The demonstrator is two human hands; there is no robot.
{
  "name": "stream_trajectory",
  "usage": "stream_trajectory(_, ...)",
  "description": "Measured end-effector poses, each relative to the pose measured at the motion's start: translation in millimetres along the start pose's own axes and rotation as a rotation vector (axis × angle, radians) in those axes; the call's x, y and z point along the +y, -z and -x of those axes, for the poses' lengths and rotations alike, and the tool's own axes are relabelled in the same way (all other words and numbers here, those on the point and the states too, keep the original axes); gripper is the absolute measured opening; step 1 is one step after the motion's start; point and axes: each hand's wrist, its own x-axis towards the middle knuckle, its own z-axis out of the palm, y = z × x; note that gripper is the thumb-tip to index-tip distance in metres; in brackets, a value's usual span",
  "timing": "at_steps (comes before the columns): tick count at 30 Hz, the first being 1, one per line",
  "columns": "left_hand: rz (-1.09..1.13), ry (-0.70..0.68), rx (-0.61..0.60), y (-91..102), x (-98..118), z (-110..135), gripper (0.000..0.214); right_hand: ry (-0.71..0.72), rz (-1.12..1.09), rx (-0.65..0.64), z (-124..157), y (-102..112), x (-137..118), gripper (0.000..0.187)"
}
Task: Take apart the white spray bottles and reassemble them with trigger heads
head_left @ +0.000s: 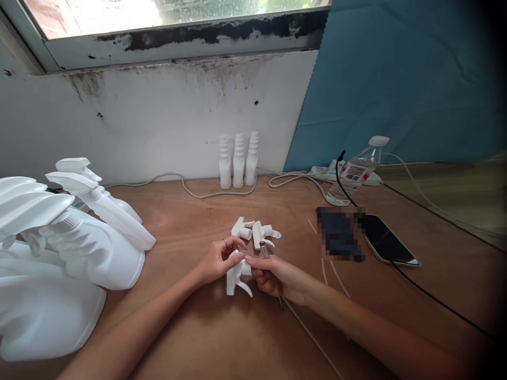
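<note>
Head view: left hand (217, 262) pinches far end of sprayer (231, 282), long axis near-far, collar (246, 268) toward right hand (278, 275), closed round slim tool (264, 250).

I have a worn window frame (206, 39) and a blue cloth (388, 79) ahead.
I see the frame at upper left, the cloth at upper right; at right, a clear water bottle (354, 175) stands beyond a phone (390, 240), and a black cable (435, 298) trails lower right.

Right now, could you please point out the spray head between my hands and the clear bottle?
Spray head (233, 275): head view, on its white body.
Clear bottle (355, 173): head view, on its label.
</note>
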Motion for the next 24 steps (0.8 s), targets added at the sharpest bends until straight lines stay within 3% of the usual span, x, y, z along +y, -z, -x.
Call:
stream_trajectory(5,0.013,0.036,-0.076,-0.2,1.5,-1.2,0.037,0.134,-0.074,0.095,0.7,0.4,-1.5,0.059)
stream_trajectory(13,0.034,0.1,-0.12,-2.2,-4.9,-2.1,0.04,0.146,-0.018,0.121,3.8,-1.3,-6.0,0.062)
stream_trajectory(24,0.262,0.112,-0.186,-3.2,-3.8,-3.4,0.038,0.173,0.054,0.147,9.5,-7.4,-8.5,0.065)
